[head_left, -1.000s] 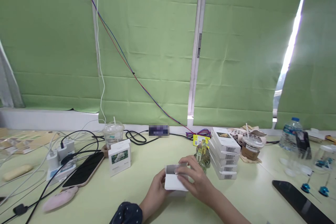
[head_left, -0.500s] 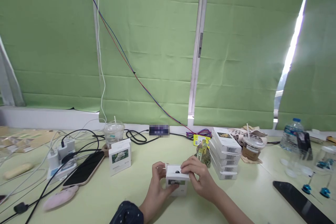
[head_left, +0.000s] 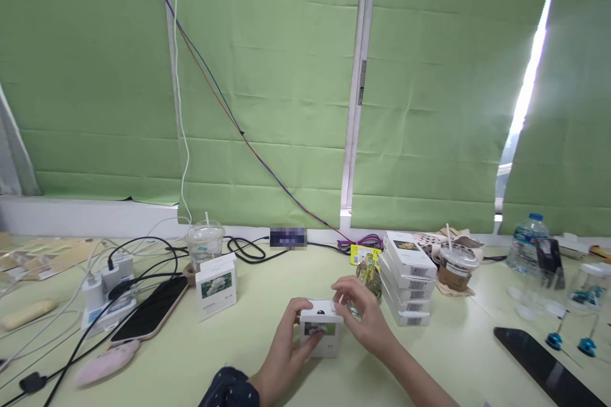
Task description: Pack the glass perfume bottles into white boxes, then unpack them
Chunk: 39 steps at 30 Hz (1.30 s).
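- Upper frame: green blinds (head_left: pixel 272 70), crossed by a slanting red-and-blue wire pair (head_left: pixel 242 133).
- Lower left: dark-screened phone (head_left: pixel 151 310), pink object (head_left: pixel 105 364) by its lower end.
- Lower right: lidded cup (head_left: pixel 455 272) in a brown sleeve.
- Further right: blue-capped bottle (head_left: pixel 526 245).
- Bottom right corner: flat black slab (head_left: pixel 544 362).

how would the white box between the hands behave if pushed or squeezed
The box looks like thin card, so hard squeezing by the left hand might dent it. With flat sides, it would probably slide rather than roll.
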{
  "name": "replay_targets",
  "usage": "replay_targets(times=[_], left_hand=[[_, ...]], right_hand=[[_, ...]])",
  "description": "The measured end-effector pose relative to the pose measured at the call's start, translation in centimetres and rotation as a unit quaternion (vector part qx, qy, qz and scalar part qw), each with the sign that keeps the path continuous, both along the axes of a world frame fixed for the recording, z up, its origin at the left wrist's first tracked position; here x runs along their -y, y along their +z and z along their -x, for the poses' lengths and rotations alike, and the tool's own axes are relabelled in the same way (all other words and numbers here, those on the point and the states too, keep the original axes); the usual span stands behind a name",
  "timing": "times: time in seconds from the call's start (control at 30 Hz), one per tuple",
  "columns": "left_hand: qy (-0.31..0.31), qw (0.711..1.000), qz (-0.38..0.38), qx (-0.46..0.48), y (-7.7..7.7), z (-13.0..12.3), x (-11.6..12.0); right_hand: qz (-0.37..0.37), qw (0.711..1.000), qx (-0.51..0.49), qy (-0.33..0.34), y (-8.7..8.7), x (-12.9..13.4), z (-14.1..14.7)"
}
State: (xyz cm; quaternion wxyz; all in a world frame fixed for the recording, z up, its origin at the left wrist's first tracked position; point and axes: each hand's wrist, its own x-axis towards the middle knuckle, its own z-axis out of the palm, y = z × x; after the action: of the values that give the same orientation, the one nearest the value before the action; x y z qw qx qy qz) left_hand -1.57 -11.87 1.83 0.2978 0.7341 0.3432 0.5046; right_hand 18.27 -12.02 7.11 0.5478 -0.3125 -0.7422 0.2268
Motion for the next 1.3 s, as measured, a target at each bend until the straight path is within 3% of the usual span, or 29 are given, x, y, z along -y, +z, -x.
replay_targets(times=[0.13, 0.23, 0.43, 0.73, 1.3], left_hand=[[-0.006, 0.999, 0.038, 0.002, 0.3, -0.1, 0.2], [-0.005, 0.999, 0.042, 0.002, 0.6, -0.1, 0.4], [-0.01, 0.999, 0.047, -0.003, 0.9, -0.2, 0.2], [0.014, 0.999, 0.047, 0.001, 0.8, -0.2, 0.1], [0.034, 0.998, 0.044, 0.009, -0.1, -0.3, -0.2]], right_hand=[[0.036, 0.997, -0.023, 0.058, 0.1, 0.4, -0.1], [0.017, 0.997, 0.0, 0.08, 0.1, 0.7, -0.3], [0.018, 0.999, -0.033, 0.006, -0.5, -0.3, 0.1], [0.18, 0.976, -0.126, 0.011, -0.9, -1.4, 0.6], [0.303, 0.931, -0.188, 0.081, -0.7, -1.4, 0.6]])
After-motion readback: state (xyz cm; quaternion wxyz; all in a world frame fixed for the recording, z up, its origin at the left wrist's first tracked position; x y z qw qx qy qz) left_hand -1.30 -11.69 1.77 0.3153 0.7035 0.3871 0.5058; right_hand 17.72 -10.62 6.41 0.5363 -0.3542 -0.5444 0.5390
